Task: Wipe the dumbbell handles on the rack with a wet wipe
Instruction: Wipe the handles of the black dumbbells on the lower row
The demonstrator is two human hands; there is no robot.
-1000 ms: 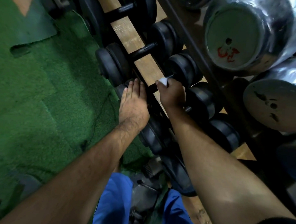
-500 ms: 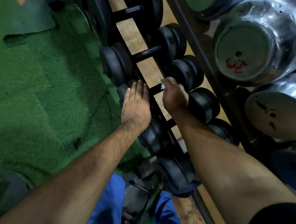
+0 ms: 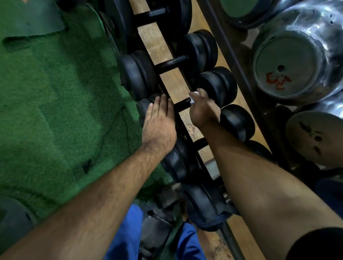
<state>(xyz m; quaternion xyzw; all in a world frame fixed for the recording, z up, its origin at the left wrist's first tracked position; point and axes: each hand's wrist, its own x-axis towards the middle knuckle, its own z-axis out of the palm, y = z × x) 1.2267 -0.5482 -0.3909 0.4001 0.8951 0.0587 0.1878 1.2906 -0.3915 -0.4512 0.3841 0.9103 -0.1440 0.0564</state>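
The right grip [image 3: 203, 109] curls round a white wipe [image 3: 194, 96] on a dumbbell handle [image 3: 182, 105], centre frame on the rack [image 3: 168, 75]. At nine o'clock, the left grip [image 3: 159, 123] lies flat-fingered on that dumbbell's near plate [image 3: 143, 109]. Best to steady the plate while twisting the wipe along the whole bar.

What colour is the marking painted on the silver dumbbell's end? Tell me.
Red, on the silver dumbbell's flat end, in the head view.
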